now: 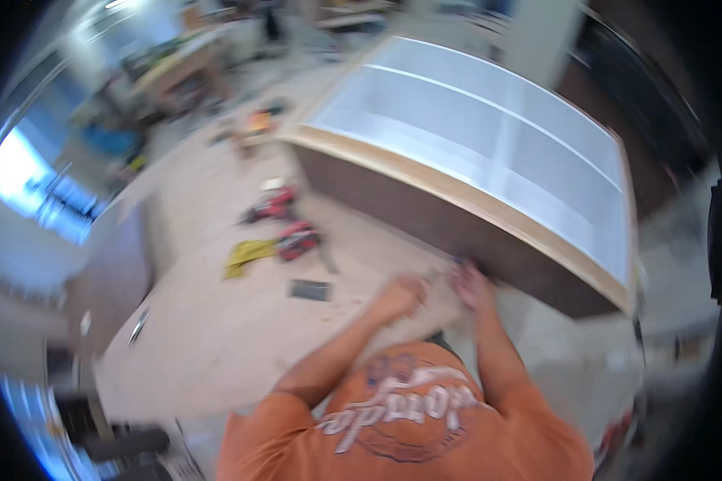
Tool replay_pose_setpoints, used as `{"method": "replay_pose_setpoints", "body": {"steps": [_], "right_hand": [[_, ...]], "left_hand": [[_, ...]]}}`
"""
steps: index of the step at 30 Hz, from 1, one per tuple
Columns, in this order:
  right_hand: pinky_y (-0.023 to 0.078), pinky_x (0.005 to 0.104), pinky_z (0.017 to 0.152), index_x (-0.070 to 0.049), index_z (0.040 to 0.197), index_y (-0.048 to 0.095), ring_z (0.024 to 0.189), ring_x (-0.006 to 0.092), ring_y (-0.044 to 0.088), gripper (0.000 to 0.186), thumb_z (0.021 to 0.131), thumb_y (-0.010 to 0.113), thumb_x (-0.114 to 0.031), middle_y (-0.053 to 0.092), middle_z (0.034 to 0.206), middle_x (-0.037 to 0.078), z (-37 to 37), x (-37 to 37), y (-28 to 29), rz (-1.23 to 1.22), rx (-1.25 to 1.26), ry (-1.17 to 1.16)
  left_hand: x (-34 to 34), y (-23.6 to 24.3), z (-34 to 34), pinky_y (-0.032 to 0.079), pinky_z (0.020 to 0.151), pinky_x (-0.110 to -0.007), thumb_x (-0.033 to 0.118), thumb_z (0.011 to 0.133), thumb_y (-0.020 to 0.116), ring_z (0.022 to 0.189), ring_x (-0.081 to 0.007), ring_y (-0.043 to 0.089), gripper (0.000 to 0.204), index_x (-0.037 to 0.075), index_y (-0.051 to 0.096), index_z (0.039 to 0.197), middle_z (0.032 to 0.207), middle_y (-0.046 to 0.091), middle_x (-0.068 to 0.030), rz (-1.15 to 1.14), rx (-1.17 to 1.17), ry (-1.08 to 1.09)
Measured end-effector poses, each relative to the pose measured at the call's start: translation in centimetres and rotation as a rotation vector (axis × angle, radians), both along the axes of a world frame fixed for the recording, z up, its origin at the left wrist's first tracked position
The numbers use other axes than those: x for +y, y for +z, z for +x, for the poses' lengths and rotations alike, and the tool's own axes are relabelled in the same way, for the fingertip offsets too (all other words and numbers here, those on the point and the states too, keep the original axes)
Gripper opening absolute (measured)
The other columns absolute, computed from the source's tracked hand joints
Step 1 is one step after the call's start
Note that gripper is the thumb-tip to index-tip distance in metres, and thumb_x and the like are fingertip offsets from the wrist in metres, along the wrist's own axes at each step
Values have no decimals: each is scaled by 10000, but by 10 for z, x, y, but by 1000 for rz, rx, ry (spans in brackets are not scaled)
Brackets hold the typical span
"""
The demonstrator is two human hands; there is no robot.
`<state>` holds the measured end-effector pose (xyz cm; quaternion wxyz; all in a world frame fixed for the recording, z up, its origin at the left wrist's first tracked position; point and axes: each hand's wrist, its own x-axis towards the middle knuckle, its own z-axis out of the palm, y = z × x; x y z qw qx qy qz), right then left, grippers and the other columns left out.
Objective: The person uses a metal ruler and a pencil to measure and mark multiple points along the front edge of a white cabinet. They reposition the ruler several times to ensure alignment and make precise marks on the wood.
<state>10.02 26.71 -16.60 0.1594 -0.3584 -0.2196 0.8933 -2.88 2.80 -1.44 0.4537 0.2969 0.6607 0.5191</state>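
A large box-shaped cabinet (441, 215) lies on the worktable with its open side up; its outside is dark brown, its edges pale wood, its inside white with a thin divider. Close to the cabinet's near lower edge, my right hand (471, 287) reaches up against the brown side; motion smears its fingers. Just left of it is my left hand (401, 297), fingers curled together above the table's edge. A small pale piece (431, 274) shows between the two hands, too blurred to name, and it seems to be in the left hand's fingers.
Left of my hands, red-and-black power drills (298, 240), a yellow cloth (247, 256) and a dark flat rectangle (310, 289) lie on the pale worktable (217, 345). A slim metallic tool (138, 327) lies near the table's left edge. Another cluttered bench (186, 66) stands farther back.
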Motion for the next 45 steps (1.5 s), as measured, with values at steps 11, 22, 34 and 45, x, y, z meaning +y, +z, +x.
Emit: {"method": "replay_pose_setpoints", "body": {"steps": [11,22,34,45], "right_hand": [[604,274,649,4,1086,615,770,184,702,287,1031,591,-277,702,939,109,7,46,-3,-104,-242,-161],[589,269,632,8,1047,617,777,179,700,239,1022,557,-222,703,904,98,5,54,14,-100,-359,-120],[551,249,583,-90,987,630,657,117,649,207,1078,465,-176,677,784,10,21,50,-14,-185,-104,-36],[522,250,569,-78,1049,580,672,139,629,103,1045,567,-181,666,838,43,33,20,24,140,-202,131]], "left_hand": [[-73,-36,55,545,638,-330,102,996,536,719,-185,657,162,-5,552,1117,919,679,-110,-30,-529,359],[-30,-43,65,282,392,-272,235,976,620,427,-72,396,232,12,571,1015,900,687,-124,127,-576,356],[5,-18,88,287,425,-237,446,1030,570,483,-77,329,531,-58,561,1198,1054,728,-175,-54,-654,460],[28,-26,109,272,417,-245,527,1028,552,468,-75,296,615,-56,574,1224,1079,730,-182,25,-790,606]]}}
